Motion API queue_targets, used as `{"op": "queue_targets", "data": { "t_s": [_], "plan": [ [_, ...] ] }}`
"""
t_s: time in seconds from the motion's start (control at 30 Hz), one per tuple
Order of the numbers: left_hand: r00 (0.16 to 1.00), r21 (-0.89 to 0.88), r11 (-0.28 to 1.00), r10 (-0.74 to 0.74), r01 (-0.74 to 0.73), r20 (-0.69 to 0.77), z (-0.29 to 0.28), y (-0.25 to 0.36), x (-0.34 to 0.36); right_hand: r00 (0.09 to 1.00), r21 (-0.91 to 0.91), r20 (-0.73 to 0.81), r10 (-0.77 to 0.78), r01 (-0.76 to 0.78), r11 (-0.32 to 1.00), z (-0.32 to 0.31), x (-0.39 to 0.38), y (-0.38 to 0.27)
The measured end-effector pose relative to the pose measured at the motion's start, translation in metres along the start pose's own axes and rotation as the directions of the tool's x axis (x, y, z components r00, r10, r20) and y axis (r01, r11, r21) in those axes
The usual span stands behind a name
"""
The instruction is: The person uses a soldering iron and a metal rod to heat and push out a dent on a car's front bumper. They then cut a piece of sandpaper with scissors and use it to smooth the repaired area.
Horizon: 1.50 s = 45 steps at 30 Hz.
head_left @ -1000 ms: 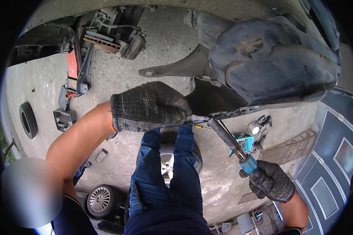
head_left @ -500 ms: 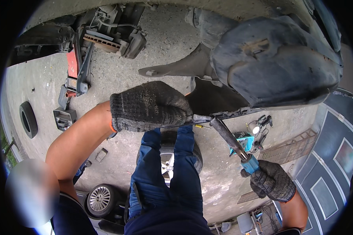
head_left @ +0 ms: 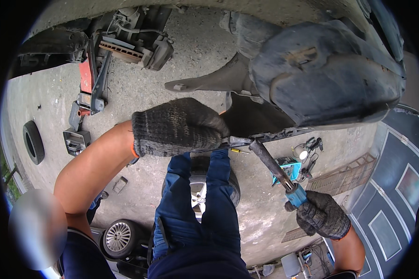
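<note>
My left hand [head_left: 179, 125], in a dark knitted glove, is closed over the left end of a black plastic panel [head_left: 260, 116] on the vehicle. Its fingertips and their exact hold are partly hidden. In my right hand [head_left: 323, 215], gloved the same way, is a hot-air gun [head_left: 274, 165] with a blue collar and long metal barrel. The barrel slants up and left, and its narrow bent nozzle points at the panel's edge, right beside my left fingers. Above the panel bulges a dark plastic wheel-arch liner [head_left: 330, 74].
A red floor jack [head_left: 85, 76] stands at the upper left near a brake disc [head_left: 121, 50]. A wheel [head_left: 199, 197] lies by my legs, another wheel [head_left: 120, 238] lower left, a tyre [head_left: 33, 142] far left. A turquoise crate [head_left: 291, 171] with tools and cables sits right.
Almost nothing differs. Both hands keep nearly the same place, and the nozzle stays at the panel's edge beside my left fingers.
</note>
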State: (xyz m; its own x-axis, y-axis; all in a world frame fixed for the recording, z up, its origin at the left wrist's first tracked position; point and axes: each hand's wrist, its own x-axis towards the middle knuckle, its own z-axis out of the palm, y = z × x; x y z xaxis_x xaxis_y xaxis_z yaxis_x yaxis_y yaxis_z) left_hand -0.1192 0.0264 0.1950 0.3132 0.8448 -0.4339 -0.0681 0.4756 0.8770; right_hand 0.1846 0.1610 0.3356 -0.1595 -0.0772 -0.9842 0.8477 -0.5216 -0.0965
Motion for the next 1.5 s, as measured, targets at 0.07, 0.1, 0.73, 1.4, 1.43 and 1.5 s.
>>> {"op": "queue_targets", "data": {
  "t_s": [0.07,0.1,0.73,1.4,1.43,1.5],
  "plan": [
    [1.000,-0.018,1.000,0.014,-0.014,0.004,0.000,0.000,0.000,1.000,0.023,0.015,0.003,-0.004,1.000,-0.002,0.001,0.002],
    [1.000,-0.055,0.998,0.010,-0.010,0.006,0.000,-0.002,-0.001,1.000,0.034,0.022,0.005,-0.006,0.999,-0.003,0.002,0.003],
    [0.995,-0.129,0.987,-0.101,0.098,-0.020,0.001,-0.003,-0.001,0.997,0.068,0.037,-0.066,0.064,0.996,-0.009,-0.002,0.008],
    [0.995,-0.049,0.997,-0.068,0.064,-0.080,0.001,-0.006,-0.002,0.998,0.034,0.070,-0.012,0.009,0.999,-0.003,0.005,-0.003],
    [0.995,-0.033,0.998,-0.058,0.055,-0.078,0.001,-0.007,-0.003,0.997,0.041,0.073,-0.013,0.010,0.999,-0.003,0.005,-0.003],
    [0.994,-0.045,0.996,-0.086,0.083,-0.070,0.001,-0.006,-0.003,0.997,0.060,0.077,-0.016,0.012,0.998,-0.003,0.007,-0.001]
  ]
}}
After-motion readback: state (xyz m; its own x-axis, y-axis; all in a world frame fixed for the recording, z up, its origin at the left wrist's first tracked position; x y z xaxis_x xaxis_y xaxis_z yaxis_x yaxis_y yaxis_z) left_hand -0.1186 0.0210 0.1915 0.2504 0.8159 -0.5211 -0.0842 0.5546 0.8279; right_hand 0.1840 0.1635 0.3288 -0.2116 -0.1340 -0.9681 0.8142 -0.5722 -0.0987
